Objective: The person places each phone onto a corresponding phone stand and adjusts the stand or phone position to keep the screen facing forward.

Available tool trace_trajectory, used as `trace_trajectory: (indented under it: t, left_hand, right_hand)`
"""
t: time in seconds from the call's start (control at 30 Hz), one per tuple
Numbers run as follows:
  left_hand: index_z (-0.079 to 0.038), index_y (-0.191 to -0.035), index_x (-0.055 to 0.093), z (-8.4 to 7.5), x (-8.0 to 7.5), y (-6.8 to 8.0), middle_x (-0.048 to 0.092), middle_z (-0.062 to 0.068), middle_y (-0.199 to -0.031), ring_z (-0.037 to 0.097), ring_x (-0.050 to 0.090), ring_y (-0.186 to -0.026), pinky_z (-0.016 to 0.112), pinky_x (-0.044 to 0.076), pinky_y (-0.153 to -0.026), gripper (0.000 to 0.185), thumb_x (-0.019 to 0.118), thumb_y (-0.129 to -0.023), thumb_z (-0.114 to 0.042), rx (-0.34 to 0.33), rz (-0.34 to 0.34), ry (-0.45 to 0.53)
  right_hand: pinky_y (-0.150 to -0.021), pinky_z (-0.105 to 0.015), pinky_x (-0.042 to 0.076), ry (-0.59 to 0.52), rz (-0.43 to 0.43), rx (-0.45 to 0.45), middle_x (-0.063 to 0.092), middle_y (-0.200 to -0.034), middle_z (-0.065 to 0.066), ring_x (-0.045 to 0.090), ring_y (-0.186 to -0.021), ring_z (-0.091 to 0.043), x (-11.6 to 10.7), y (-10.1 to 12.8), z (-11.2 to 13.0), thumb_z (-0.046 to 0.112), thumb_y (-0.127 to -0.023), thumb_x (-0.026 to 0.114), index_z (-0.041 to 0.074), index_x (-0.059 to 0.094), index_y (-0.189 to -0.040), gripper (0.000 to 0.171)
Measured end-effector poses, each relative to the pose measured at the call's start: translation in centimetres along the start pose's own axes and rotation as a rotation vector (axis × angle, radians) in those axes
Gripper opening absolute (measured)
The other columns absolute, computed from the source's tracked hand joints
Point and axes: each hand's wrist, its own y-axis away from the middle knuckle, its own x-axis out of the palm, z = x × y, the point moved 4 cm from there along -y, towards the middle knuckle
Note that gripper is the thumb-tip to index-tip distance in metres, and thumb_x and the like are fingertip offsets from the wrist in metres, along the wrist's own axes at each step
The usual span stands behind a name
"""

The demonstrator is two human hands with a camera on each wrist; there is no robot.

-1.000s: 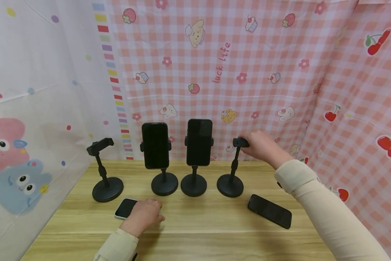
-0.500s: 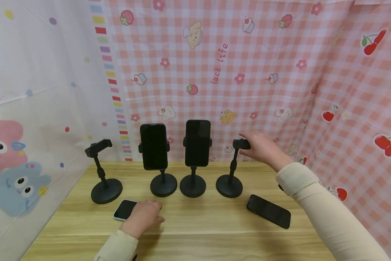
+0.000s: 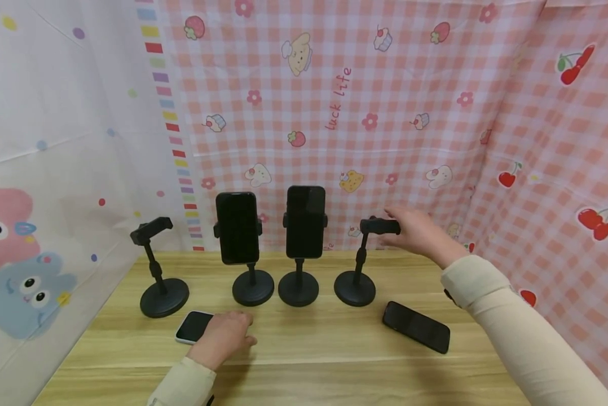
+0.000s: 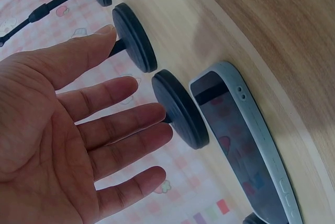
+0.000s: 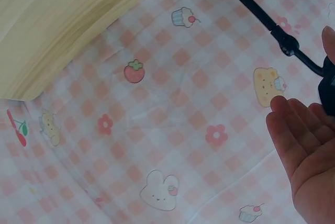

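My right hand (image 3: 419, 230) holds the outer end of the clamp (image 3: 381, 226) on the rightmost black phone stand (image 3: 357, 276). In the right wrist view the thumb and fingers of the hand (image 5: 316, 166) lie on either side of the clamp end, partly cut off by the frame. Low over the table, my left hand (image 3: 224, 338) is relaxed, beside a phone (image 3: 194, 326) in a pale case, partly covering it from above. The left wrist view shows that hand (image 4: 99, 135) with fingers spread and nothing in them, apart from the pale-cased phone (image 4: 241, 145).
Two middle stands (image 3: 253, 288) (image 3: 298, 288) carry upright black phones (image 3: 237, 228) (image 3: 305, 222). Another stand (image 3: 164, 298) with a bare clamp is at the left. A black phone (image 3: 417, 327) lies flat on the right of the wooden table (image 3: 304, 378). Patterned cloth (image 3: 304, 113) hangs behind.
The right hand has moved to the right, drawing out the rightmost stand's clamp, which is now wider. The left hand stays in place. The view has shifted slightly.
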Motion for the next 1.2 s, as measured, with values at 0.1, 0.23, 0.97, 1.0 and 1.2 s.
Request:
trace_trajectory:
  t: [0.1, 0.23, 0.97, 1.0, 1.2]
  left_hand:
    - [-0.008, -0.084, 0.063, 0.0, 0.0, 0.0, 0.064, 0.007, -0.081, 0.029, 0.065, -0.079, 0.049, 0.051, -0.068, 0.029, 0.083, -0.080, -0.028, -0.002, 0.000, -0.001]
    - [-0.008, -0.083, 0.062, 0.0, -0.2, 0.1, 0.063, 0.007, -0.080, 0.029, 0.065, -0.077, 0.049, 0.051, -0.067, 0.029, 0.083, -0.080, -0.029, 0.000, 0.000, -0.005]
    - [-0.008, -0.083, 0.062, 0.1, -0.5, 0.1, 0.062, 0.008, -0.078, 0.031, 0.065, -0.076, 0.049, 0.051, -0.066, 0.030, 0.083, -0.080, -0.029, 0.022, -0.022, -0.031]
    - [-0.008, -0.084, 0.062, 0.0, -0.6, 0.1, 0.062, 0.008, -0.079, 0.031, 0.065, -0.076, 0.049, 0.052, -0.066, 0.030, 0.083, -0.080, -0.029, 0.020, -0.021, -0.030]
    - [-0.006, -0.089, 0.065, -0.1, -0.3, 0.1, 0.064, 0.010, -0.083, 0.032, 0.065, -0.080, 0.050, 0.052, -0.070, 0.030, 0.082, -0.081, -0.028, 0.002, 0.022, -0.006]
  right_hand:
    - [-0.094, -0.056, 0.047, 0.004, 0.016, 0.024, 0.056, -0.132, -0.029, 0.059, -0.114, -0.043, -0.1, 0.3, -0.5, 0.029, -0.087, 0.078, -0.004, 0.043, -0.144, 0.075]
    - [-0.092, -0.057, 0.048, 0.000, 0.035, 0.054, 0.058, -0.129, -0.030, 0.059, -0.112, -0.044, 0.1, 0.8, -1.4, 0.030, -0.087, 0.078, -0.005, 0.043, -0.144, 0.076]
    - [-0.095, -0.059, 0.044, 0.015, 0.327, 0.181, 0.058, -0.126, -0.033, 0.054, -0.117, -0.050, 8.4, 6.4, -8.2, 0.048, -0.078, 0.081, -0.017, 0.050, -0.131, 0.090]
    - [-0.096, -0.059, 0.043, 0.017, 0.341, 0.190, 0.058, -0.126, -0.033, 0.053, -0.118, -0.051, 9.0, 6.7, -8.4, 0.048, -0.078, 0.082, -0.017, 0.050, -0.131, 0.090]
    - [-0.100, -0.060, 0.039, -0.019, 0.406, 0.256, 0.053, -0.128, -0.038, 0.048, -0.121, -0.054, 12.1, 8.7, -9.5, 0.049, -0.074, 0.084, -0.021, 0.047, -0.131, 0.097]
